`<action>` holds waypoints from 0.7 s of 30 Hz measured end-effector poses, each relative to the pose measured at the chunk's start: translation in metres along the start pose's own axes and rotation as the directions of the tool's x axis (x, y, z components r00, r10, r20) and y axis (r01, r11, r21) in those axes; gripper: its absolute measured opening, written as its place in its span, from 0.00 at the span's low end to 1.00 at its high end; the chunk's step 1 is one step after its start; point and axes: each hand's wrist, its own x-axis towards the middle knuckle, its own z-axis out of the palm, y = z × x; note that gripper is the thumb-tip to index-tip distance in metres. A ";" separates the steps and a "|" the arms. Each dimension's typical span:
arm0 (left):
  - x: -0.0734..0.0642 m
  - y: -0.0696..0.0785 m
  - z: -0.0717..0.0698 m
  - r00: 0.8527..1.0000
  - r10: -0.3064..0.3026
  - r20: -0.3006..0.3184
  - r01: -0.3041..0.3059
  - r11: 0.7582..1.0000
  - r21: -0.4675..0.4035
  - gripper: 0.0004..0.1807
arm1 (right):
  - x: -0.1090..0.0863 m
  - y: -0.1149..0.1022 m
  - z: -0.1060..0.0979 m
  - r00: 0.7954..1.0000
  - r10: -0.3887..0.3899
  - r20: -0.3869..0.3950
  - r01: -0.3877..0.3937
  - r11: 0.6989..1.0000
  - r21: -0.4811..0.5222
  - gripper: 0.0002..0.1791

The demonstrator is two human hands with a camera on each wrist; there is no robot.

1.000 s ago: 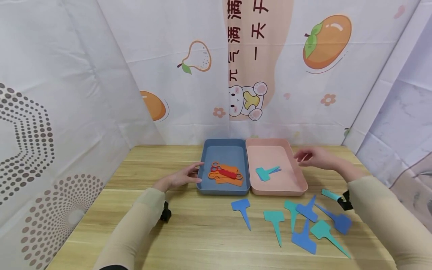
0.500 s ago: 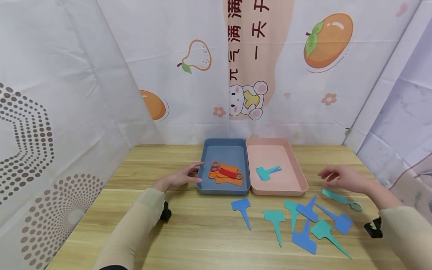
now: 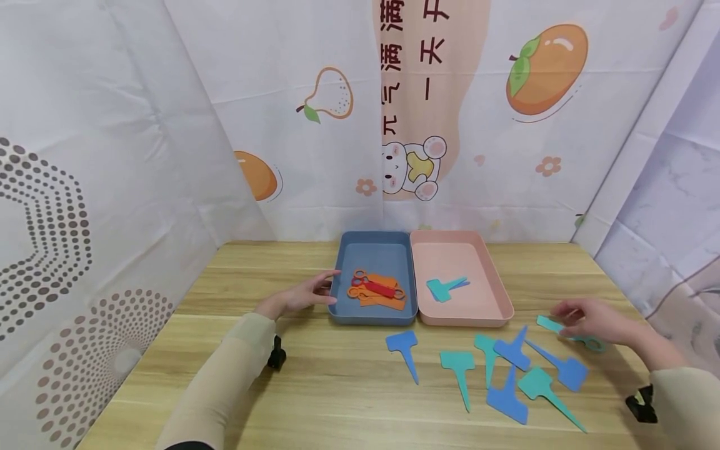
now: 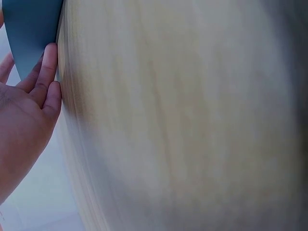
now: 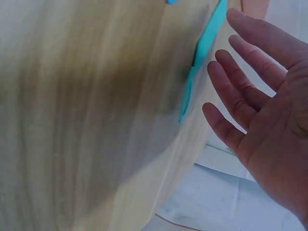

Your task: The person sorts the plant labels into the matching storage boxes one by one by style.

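From afar I see the right hand (image 3: 590,320) spread over the teal ring-ended tag (image 3: 547,323), lying on the table (image 3: 326,400) near the pink tray (image 3: 450,257) and, I judge, light and bendable, best pinched by its long edges, while the left hand (image 3: 305,293) rests loose fingers against the blue tray (image 3: 374,257).

Left hand (image 4: 21,118) against blue tray (image 4: 33,33)
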 end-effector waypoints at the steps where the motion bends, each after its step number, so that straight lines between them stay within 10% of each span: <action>1: 0.000 0.000 0.000 1.000 0.001 -0.002 -0.001 1.000 0.001 0.41 | 0.000 0.001 0.000 1.000 0.006 0.003 -0.006 1.000 0.007 0.22; 21: -0.001 0.000 0.000 1.000 0.012 0.002 -0.012 1.000 -0.013 0.42 | -0.002 0.015 0.007 0.998 0.054 -0.008 -0.054 0.999 -0.004 0.17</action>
